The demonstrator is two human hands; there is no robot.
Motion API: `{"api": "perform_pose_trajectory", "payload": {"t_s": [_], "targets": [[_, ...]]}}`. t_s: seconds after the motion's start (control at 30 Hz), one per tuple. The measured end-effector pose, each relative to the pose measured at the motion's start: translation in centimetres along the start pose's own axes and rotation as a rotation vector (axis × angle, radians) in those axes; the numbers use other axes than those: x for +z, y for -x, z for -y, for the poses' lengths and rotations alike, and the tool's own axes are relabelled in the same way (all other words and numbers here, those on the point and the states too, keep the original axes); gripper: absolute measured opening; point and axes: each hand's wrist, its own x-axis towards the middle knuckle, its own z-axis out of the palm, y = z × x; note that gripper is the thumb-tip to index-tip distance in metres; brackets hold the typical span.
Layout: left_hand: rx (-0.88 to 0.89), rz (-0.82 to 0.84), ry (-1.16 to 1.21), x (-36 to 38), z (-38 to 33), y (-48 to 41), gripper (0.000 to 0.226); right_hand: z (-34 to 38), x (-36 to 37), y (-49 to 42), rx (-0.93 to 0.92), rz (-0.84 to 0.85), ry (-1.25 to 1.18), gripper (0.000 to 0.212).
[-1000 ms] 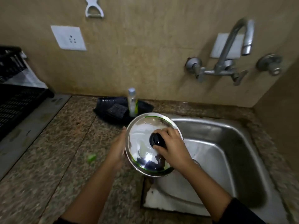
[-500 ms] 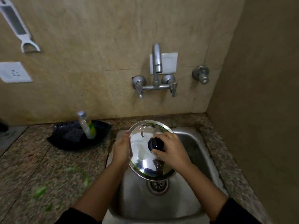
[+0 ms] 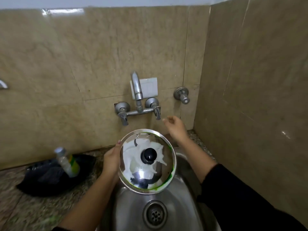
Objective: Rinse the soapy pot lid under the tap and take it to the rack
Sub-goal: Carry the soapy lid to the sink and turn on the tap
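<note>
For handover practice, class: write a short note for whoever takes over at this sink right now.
Left hand grips the pot lid by its left rim, above the sink. Right hand holds nothing, close to the right tap handle.
Done: lid is at the sink.
No water shows at the spout; green soap on the lid's rim.
Left: open tap, rinse, carry to rack, not in view.

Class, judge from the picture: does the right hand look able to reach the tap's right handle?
Probably yes: the right hand holds nothing, its fingertips just beside the right handle, nothing between; the left hand holds the pot lid lower down.
</note>
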Motion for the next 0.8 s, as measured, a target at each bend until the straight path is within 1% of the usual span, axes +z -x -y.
{"api": "perform_pose_trajectory", "payload": {"t_s": [0.1,0.13,0.23,0.33,0.57,0.67,0.8], "targets": [[0.003,0.030,0.027,-0.3,-0.5,-0.4,0.038,1.9,1.3,-2.1,0.007,-0.001,-0.014,0.048],[0.003,0.038,0.033,-0.4,-0.6,-0.5,0.038,2.2,1.9,-2.6,-0.005,-0.006,0.000,0.046],[-0.012,0.066,0.047,-0.6,-0.8,-0.8,0.037,2.7,3.0,-3.5,-0.064,-0.047,0.105,0.032],[-0.036,0.078,0.052,-0.7,-1.0,-1.2,0.036,2.8,3.3,-3.7,-0.091,-0.107,0.157,0.030],[-0.031,0.079,0.080,-0.5,-1.1,-2.0,0.033,3.1,3.8,-4.4,-0.046,-0.103,0.183,0.040],[-0.033,0.085,0.084,-0.3,-1.1,-1.9,0.031,3.2,3.9,-4.3,-0.029,-0.108,0.144,0.039],[-0.056,0.079,0.087,-0.2,-0.9,-1.9,0.033,2.9,4.0,-4.6,0.007,-0.120,-0.043,0.032]]}}
